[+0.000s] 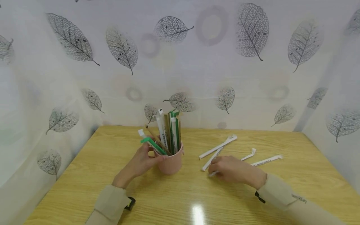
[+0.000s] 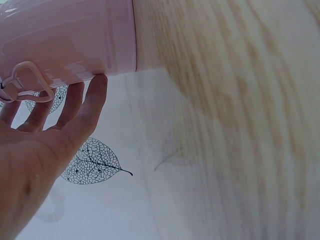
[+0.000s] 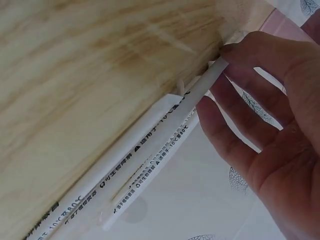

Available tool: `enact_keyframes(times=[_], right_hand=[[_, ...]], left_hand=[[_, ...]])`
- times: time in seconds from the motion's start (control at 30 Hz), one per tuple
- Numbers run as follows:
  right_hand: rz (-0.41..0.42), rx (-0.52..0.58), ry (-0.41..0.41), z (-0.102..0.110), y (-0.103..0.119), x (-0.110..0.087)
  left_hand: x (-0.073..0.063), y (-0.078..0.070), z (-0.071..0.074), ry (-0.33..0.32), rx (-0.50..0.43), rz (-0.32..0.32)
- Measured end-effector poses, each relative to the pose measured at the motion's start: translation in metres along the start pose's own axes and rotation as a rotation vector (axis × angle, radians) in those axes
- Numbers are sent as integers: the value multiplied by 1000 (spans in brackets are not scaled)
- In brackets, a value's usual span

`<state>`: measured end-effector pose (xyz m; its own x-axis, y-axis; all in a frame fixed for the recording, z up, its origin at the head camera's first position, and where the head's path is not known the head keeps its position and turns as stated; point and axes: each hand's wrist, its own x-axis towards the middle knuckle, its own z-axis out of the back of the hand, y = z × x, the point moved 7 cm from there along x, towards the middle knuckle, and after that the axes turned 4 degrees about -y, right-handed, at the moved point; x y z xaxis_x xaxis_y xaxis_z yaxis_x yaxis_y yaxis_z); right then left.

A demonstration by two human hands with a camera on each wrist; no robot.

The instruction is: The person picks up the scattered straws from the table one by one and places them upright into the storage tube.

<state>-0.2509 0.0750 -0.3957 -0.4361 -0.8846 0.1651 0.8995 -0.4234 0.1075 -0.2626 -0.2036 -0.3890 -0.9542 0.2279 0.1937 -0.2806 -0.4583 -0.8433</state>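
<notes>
A pink cup [image 1: 170, 165] stands on the wooden table [image 1: 84, 175], packed with several wrapped straws [image 1: 168, 134] in white, green and brown. My left hand [image 1: 146, 157] rests against the cup's left side. In the left wrist view its fingers [image 2: 92, 97] lie straight with the tips on the cup's wall [image 2: 70, 40]. My right hand [image 1: 226, 168] is palm down over loose white wrapped straws [image 1: 217, 147] to the right of the cup. In the right wrist view the right hand [image 3: 240, 95] touches the end of one white straw [image 3: 150, 135] with its fingertips.
More white straws [image 1: 267, 160] lie just right of my right hand, one short with a bent end [image 1: 249, 155]. Walls covered in leaf-print sheet [image 1: 180, 62] enclose the table at the back and both sides. Bare wood lies in front of both hands.
</notes>
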Motion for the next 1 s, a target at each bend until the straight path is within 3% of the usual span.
enact_keyframes(times=[0.33,0.73,1.0], right_hand=[[95,-11,-206,27,-2,6],[198,142,-508,84,-8,23],[178,217,-656,121,-12,34]], left_hand=[[0,-1,0,-4,-1,7],[-1,-1,0,-3,-1,14],[0,0,0,0,-8,14]])
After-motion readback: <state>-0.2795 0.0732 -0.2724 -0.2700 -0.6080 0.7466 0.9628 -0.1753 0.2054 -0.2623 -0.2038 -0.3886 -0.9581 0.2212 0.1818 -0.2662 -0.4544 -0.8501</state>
